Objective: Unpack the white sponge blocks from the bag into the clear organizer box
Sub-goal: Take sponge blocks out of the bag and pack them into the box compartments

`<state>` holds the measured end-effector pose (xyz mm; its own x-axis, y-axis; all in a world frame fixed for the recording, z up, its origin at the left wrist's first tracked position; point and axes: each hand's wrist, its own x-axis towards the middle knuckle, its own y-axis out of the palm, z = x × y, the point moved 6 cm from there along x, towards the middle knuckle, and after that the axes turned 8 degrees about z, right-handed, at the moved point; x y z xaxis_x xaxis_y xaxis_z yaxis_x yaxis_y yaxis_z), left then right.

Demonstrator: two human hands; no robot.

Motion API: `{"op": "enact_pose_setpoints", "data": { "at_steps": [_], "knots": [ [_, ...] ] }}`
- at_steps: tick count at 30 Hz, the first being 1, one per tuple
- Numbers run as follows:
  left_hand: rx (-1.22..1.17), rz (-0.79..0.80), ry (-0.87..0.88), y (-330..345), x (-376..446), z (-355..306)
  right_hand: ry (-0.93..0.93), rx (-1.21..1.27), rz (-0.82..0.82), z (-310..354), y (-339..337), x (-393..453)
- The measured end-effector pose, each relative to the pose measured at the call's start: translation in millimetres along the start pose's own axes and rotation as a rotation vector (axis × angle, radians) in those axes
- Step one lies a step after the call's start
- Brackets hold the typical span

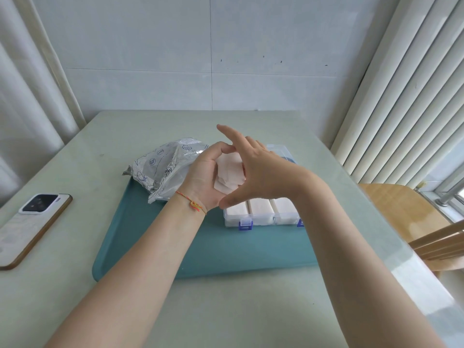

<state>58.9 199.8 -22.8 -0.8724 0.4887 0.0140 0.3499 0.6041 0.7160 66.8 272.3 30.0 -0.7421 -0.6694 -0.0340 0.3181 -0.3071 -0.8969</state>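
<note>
Clear plastic organizer box (261, 217) is nearly filled; left hand (200, 179) grips white sponge blocks (229, 172) above it, right hand (261, 172) spread.

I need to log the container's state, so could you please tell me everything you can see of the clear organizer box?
The clear plastic organizer box sits on the right part of the teal plastic tray. It is rectangular with see-through walls and two blue latches on its near edge. Three long compartments show at the front, each holding a white sponge block. Its lid seems to stand open behind. The right hand and forearm hide much of it; contact cannot be told.
</note>
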Motion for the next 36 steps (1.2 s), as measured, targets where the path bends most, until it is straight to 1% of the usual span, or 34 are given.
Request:
{"op": "enact_pose_setpoints", "data": {
  "at_steps": [4, 7, 10, 12, 15, 20, 24, 26, 29, 31, 33, 36],
  "knots": [
    [0.069, -0.001, 0.016, -1.6, -2.3, -2.1, 0.007, -0.003, -0.018, -0.7, 0.2, 1.6],
    [0.043, -0.028, 0.034, -6.9, -0.8, -4.1, -0.005, 0.035, -0.041, 0.7, -3.5, 0.3],
    [0.012, 0.009, 0.004, -5.0, 0.4, -1.9, -0.014, 0.035, -0.057, 1.2, -4.6, 0.4],
    [0.032, 0.026, -0.011, -7.0, 2.0, -0.7, -0.024, 0.045, -0.04, 2.3, -2.0, 0.8],
    [0.067, 0.01, -0.02, -10.3, 3.1, -1.1, -0.039, 0.074, -0.042, 2.9, -1.9, 1.8],
    [0.097, 0.068, -0.012, 0.5, -0.6, -0.8, -0.022, 0.057, -0.042, -0.8, -1.4, 1.6],
    [0.061, 0.071, -0.07, 0.6, -0.8, 2.7, -0.022, 0.078, -0.053, -1.8, -5.6, 1.6],
    [0.057, 0.06, -0.063, -2.1, -0.1, 2.6, -0.04, 0.07, -0.063, -0.5, -5.5, 1.5],
    [0.081, 0.082, -0.033, -1.9, 1.1, 1.0, -0.033, 0.054, -0.03, -0.7, -2.9, 0.1],
    [-0.007, 0.1, -0.042, -0.7, 1.1, 2.5, -0.039, 0.047, -0.034, -0.1, -4.9, -1.1],
    [-0.069, 0.083, -0.047, -0.9, 0.3, 3.0, -0.048, 0.031, -0.052, 2.2, -7.3, -2.2],
    [-0.005, 0.027, -0.045, -2.8, -1.3, 2.2, -0.041, 0.013, -0.057, 1.4, -4.2, -1.6]
  ]
}}
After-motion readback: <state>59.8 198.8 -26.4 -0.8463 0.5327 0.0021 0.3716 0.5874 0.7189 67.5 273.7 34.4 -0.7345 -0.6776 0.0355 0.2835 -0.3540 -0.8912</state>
